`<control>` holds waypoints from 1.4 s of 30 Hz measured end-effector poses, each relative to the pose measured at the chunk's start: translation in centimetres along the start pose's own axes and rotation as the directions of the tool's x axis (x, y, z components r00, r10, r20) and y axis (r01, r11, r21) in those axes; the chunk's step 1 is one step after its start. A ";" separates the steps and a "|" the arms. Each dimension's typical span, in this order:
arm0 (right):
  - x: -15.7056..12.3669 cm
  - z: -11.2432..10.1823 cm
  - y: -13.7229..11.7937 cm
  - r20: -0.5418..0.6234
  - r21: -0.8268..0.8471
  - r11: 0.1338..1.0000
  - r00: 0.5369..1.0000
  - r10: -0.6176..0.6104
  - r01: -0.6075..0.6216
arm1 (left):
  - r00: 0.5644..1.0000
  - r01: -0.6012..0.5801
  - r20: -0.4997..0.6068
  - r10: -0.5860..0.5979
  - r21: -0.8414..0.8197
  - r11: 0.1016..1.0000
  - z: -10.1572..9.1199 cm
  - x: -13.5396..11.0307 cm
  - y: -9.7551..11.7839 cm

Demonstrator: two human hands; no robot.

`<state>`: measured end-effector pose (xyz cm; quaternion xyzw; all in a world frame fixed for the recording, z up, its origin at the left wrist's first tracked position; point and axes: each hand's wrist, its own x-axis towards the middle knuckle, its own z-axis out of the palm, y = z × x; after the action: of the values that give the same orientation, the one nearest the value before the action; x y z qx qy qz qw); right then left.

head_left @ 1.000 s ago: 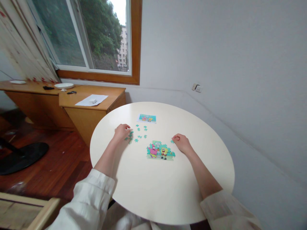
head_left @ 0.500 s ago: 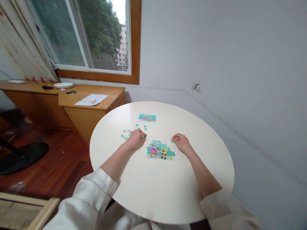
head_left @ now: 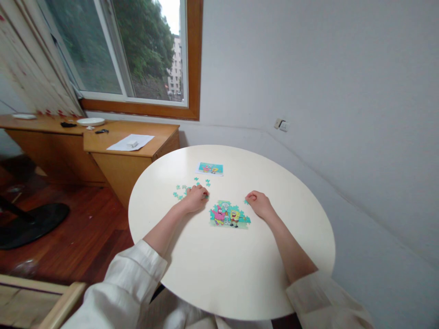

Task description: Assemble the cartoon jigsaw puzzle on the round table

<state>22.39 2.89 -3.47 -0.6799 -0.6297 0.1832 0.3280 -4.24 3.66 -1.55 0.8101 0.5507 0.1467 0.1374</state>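
A partly joined cartoon jigsaw puzzle lies flat on the round white table, its upper edge uneven. To its upper left, my left hand is closed, fingertips on a small green puzzle piece that they mostly cover. My right hand rests just right of the puzzle, thumb and fingers pinched on a teal puzzle piece whose edge peeks out. Several loose pieces are scattered left of and behind my left hand, some hidden by it. Farther back lies a picture card with the same cartoon figures.
Beyond the table's left side stands a wooden desk bearing a white paper sheet and a white plate. A wall with a socket rises behind. At lower left is a wooden frame.
My left hand's fingers have shifted very slightly at the piece. My right hand, the puzzle and the loose pieces look the same.
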 end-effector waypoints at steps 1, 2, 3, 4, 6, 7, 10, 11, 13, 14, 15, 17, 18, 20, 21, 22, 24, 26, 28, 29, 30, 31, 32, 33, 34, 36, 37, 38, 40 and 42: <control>0.0 0.0 0.0 -0.001 0.003 1.000 1.000 -0.006 0.006 | 1.000 0.006 -0.001 -0.006 -0.004 1.000 0.0 0.0 0.0; 0.0 0.0 0.0 -0.002 0.004 1.000 1.000 -0.009 0.009 | 1.000 0.008 -0.003 -0.008 -0.009 1.000 -0.1 -0.1 0.1; -0.1 0.0 -0.1 -0.002 0.004 1.000 1.000 -0.011 0.011 | 1.000 0.008 -0.005 -0.008 -0.017 1.000 -0.1 -0.1 0.1; -0.1 0.0 -0.1 -0.002 0.003 1.000 1.000 -0.008 0.008 | 1.000 0.006 -0.007 -0.006 -0.027 1.000 -0.1 -0.1 0.1; -0.1 -0.1 -0.2 -0.003 0.002 1.000 1.000 -0.003 0.003 | 1.000 -0.004 -0.011 0.004 -0.046 0.999 0.0 -0.1 0.0; -0.2 -0.1 -0.2 -0.003 0.004 1.000 1.000 -0.001 0.001 | 1.000 -0.008 -0.013 0.007 -0.053 0.999 0.0 -0.1 -0.1; -0.2 -0.1 -0.3 0.000 0.008 1.000 1.000 0.002 -0.002 | 1.000 -0.013 -0.018 0.012 -0.065 0.998 0.0 -0.1 -0.1; -0.2 -0.1 -0.3 0.002 0.006 1.000 1.000 0.002 -0.002 | 1.000 -0.016 -0.020 0.015 -0.070 0.997 0.0 -0.1 0.0; -0.2 -0.1 -0.3 0.007 -0.002 1.000 1.000 0.008 -0.008 | 1.000 -0.025 -0.021 0.023 -0.091 0.996 -0.1 -0.1 0.2; -0.2 -0.1 -0.3 0.010 -0.007 1.000 1.000 0.010 -0.010 | 0.999 -0.030 -0.023 0.028 -0.105 0.994 -0.2 -0.2 0.3; -0.2 -0.1 -0.3 0.012 -0.012 1.000 1.000 0.013 -0.012 | 0.999 -0.032 -0.027 0.029 -0.121 0.992 -0.2 -0.2 0.4; -0.2 -0.1 -0.3 0.017 -0.020 1.000 1.000 0.015 -0.014 | 0.999 -0.031 -0.039 0.026 -0.150 0.988 -0.2 -0.2 0.5; -0.1 -0.1 -0.3 0.018 -0.022 1.000 1.000 0.014 -0.013 | 0.999 -0.028 -0.048 0.021 -0.163 0.986 -0.2 -0.2 0.6; -0.1 -0.1 -0.3 0.020 -0.022 1.000 1.000 0.011 -0.011 | 0.998 -0.022 -0.069 0.009 -0.183 0.983 -0.1 -0.1 0.5; -0.1 -0.1 -0.3 0.020 -0.020 1.000 1.000 0.008 -0.008 | 0.997 -0.019 -0.081 0.003 -0.194 0.981 0.0 0.0 0.4; -0.1 -0.1 -0.3 0.020 -0.018 1.000 1.000 0.007 -0.006 | 0.996 -0.015 -0.094 -0.005 -0.204 0.979 0.0 0.0 0.2; -0.1 -0.1 -0.3 0.018 -0.015 1.000 1.000 0.005 -0.005 | 0.992 0.001 -0.120 -0.028 -0.220 0.975 0.0 0.2 0.0; -0.2 -0.1 -0.2 0.015 -0.013 1.000 1.000 0.001 -0.001 | 0.990 0.022 -0.131 -0.053 -0.225 0.974 0.0 0.2 0.0; -0.2 -0.1 -0.2 0.014 -0.011 1.000 1.000 -0.006 0.006 | 0.990 0.038 -0.122 -0.065 -0.216 0.976 0.0 0.2 0.1; -0.1 -0.1 -0.2 0.014 -0.012 1.000 1.000 -0.008 0.008 | 0.992 0.041 -0.110 -0.065 -0.205 0.978 0.0 0.2 0.2; -0.1 -0.1 -0.2 0.015 -0.014 1.000 1.000 -0.008 0.009 | 0.993 0.041 -0.100 -0.061 -0.191 0.981 0.0 0.2 0.3; -0.1 -0.1 -0.2 0.016 -0.016 1.000 1.000 -0.007 0.007 | 0.994 0.037 -0.097 -0.054 -0.174 0.984 0.0 0.2 0.4; -0.1 0.0 -0.1 0.018 -0.018 1.000 1.000 -0.005 0.006 | 0.993 0.033 -0.108 -0.050 -0.156 0.987 0.0 0.2 0.4; -0.1 0.0 -0.1 0.020 -0.018 1.000 1.000 -0.005 0.005 | 0.990 0.035 -0.130 -0.053 -0.139 0.990 -0.1 0.2 0.2; -0.1 0.0 -0.1 0.021 -0.017 1.000 1.000 -0.004 0.005 | 0.984 0.046 -0.167 -0.068 -0.127 0.991 -0.3 0.3 -0.1; 0.0 0.0 0.0 0.023 -0.015 1.000 1.000 -0.003 0.003 | 0.953 0.133 -0.257 -0.161 -0.122 0.984 -1.1 0.4 -1.2; 0.0 0.0 0.1 0.024 -0.013 1.000 1.000 -0.002 0.002 | 0.921 0.212 -0.303 -0.243 -0.134 0.968 -1.6 0.4 -2.0; -0.1 0.0 0.1 0.026 -0.013 1.000 1.000 0.001 -0.001 | 0.883 0.279 -0.347 -0.316 -0.155 0.948 -2.1 0.4 -2.9; -0.1 0.0 0.2 0.029 -0.013 1.000 1.000 0.007 -0.007 | 0.789 0.402 -0.409 -0.459 -0.222 0.889 -3.2 0.2 -4.7; -0.2 0.0 0.2 0.031 -0.014 1.000 0.999 0.011 -0.010 | 0.721 0.466 -0.433 -0.542 -0.276 0.840 -4.0 0.0 -6.1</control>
<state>22.50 2.74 -3.62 -0.6826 -0.6324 0.1910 0.3125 -11.03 6.07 -0.25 0.5512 0.7542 0.3463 0.0861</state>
